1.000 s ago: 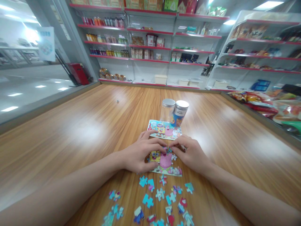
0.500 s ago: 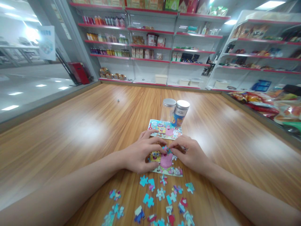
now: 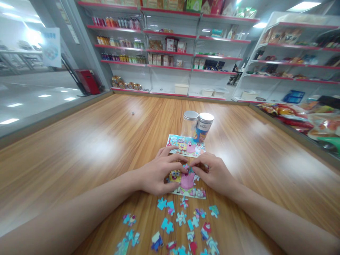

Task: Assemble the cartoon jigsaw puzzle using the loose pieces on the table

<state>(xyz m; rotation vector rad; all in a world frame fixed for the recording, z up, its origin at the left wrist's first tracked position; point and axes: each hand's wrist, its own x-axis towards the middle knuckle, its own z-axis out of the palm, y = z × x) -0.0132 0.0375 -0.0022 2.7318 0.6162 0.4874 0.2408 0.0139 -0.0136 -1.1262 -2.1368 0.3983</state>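
I find a partly assembled SpongeBob jigsaw puzzle lying flat on the wood-grain worktop, roughly midway between its left and right edges and well short of the far edge. The left hand arches over the puzzle's left side, fingers spread and thumb held apart from the index finger; the thumb tip lies over the lower part of the yellow figure, the index tip by the head of the pink one. The right hand is at the puzzle's far right corner, thumb and index fingertips close together; I cannot tell whether a piece is pinched between them. Loose puzzle pieces are scattered from just below the puzzle toward the worktop's near edge, the closest ones cut off by my view. Just beyond the puzzle I note a printed picture sheet, its near left corner partly covered by a left fingertip. A clear jar with a silver lid and a blue-labelled jar stand side by side at the sheet's far edge. Near the worktop's far left corner lies a small object, too small to identify. Stocked shelving stands past the far edge; packaged goods lie past the right edge.
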